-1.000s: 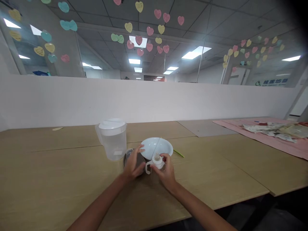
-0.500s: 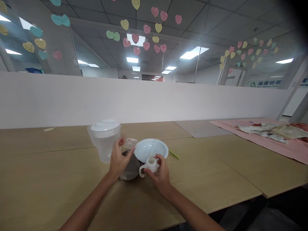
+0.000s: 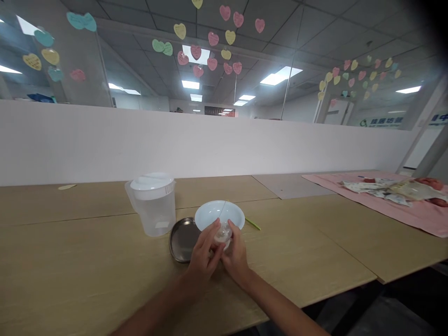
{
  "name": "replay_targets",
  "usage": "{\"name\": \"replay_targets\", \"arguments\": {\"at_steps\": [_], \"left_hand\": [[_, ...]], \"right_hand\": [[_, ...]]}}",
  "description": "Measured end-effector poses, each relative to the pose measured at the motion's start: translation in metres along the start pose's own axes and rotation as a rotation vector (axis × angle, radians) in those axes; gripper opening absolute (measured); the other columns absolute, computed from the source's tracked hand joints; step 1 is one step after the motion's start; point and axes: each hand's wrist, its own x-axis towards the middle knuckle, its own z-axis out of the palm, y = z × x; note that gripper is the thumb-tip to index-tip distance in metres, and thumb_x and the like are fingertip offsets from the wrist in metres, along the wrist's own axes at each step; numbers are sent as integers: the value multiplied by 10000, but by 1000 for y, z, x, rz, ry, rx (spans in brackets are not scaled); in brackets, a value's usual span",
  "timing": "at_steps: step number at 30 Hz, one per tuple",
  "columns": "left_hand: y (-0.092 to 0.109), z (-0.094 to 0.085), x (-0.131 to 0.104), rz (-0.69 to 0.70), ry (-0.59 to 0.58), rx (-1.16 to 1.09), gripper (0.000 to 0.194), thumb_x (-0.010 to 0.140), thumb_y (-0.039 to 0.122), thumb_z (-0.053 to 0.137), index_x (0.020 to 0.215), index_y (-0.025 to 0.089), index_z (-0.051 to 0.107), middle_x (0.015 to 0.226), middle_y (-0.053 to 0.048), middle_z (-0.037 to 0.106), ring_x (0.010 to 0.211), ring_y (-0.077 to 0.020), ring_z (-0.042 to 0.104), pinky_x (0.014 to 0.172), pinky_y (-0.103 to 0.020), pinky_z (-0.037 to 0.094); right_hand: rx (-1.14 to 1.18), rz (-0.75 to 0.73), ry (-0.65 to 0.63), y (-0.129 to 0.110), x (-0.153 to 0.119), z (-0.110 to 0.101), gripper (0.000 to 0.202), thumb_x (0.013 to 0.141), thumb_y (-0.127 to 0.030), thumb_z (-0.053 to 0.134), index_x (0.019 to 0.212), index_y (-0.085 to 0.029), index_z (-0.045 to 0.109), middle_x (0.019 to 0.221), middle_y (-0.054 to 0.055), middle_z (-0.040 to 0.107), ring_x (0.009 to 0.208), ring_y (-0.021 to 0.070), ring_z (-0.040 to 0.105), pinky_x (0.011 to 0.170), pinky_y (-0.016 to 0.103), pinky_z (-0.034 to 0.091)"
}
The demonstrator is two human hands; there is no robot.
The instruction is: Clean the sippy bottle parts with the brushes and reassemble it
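Note:
In front of the white bowl (image 3: 210,213), my two hands meet around a small white baby bottle with side handles, now mostly hidden by the fingers. My left hand (image 3: 202,256) grips a clear domed cap (image 3: 223,231) at the bottle's top. From the right side, my right hand (image 3: 238,256) holds the bottle's body. A shallow metal tray (image 3: 182,241) lies just left of my left hand. A thin stick or straw leans inside the bowl.
A clear lidded pitcher (image 3: 156,212) stands behind the tray. A green stick (image 3: 253,224) lies right of the bowl. Farther right, a pink cloth (image 3: 336,191) carries papers and a plastic bag. A white wall panel (image 3: 217,144) borders the table's back.
My left hand has carried the clear cap from above the metal tray rightward onto the bottle's top. My right hand has stayed nearly in place with the bottle. The tray is now uncovered.

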Motion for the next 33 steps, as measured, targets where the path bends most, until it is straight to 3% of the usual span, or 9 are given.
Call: {"name": "replay_targets", "arguments": {"at_steps": [2, 7, 11, 16, 23, 33], "left_hand": [[4, 0, -2, -84, 9, -51, 450, 829, 257, 435, 1270, 241, 343, 1273, -91, 446, 1126, -204, 455, 847, -329, 461], [3, 1, -2, -147, 19, -114, 430, 833, 277, 437, 1254, 231, 362, 1280, -76, 444, 1154, -198, 431, 877, -314, 443], [-2, -1, -2, -123, 19, -95, 430, 832, 285, 439, 1251, 219, 374, 1277, -75, 452, 1164, -203, 425, 963, -363, 371], [-5, -5, -7, -87, 21, -87, 387, 856, 261, 384, 1240, 222, 404, 1267, -58, 470, 1158, -183, 439, 980, -333, 365], [-3, -2, -11, -161, -26, -115, 423, 869, 280, 352, 1287, 223, 340, 1315, -58, 413, 1200, -183, 387, 1019, -351, 314], [0, 8, -14, -212, 73, -185, 390, 868, 289, 354, 1245, 206, 409, 1290, -58, 445, 1186, -179, 403, 1022, -346, 307]], "right_hand": [[-18, -26, 4, 0, 2, -1, 584, 765, -311, 497, 1289, -183, 272, 1203, 130, 468, 1064, 260, 471, 845, 431, 419], [-66, -87, -31, 3, 5, -1, 627, 764, -335, 512, 1310, -199, 236, 1221, 119, 459, 1078, 260, 453, 864, 427, 394], [-57, -149, -36, 2, 6, -3, 609, 779, -313, 500, 1311, -209, 224, 1222, 112, 456, 1096, 252, 439, 880, 424, 376], [-40, -187, -46, -3, 7, -9, 584, 776, -279, 512, 1297, -219, 256, 1188, 108, 478, 1079, 259, 445, 877, 438, 365], [-25, -97, -77, -8, 10, -10, 549, 777, -317, 513, 1277, -207, 312, 1158, 104, 506, 1025, 250, 476, 848, 415, 384], [-73, -148, -2, -8, 11, -11, 530, 758, -338, 527, 1237, -184, 360, 1042, 98, 578, 935, 224, 538, 860, 439, 382]]}}
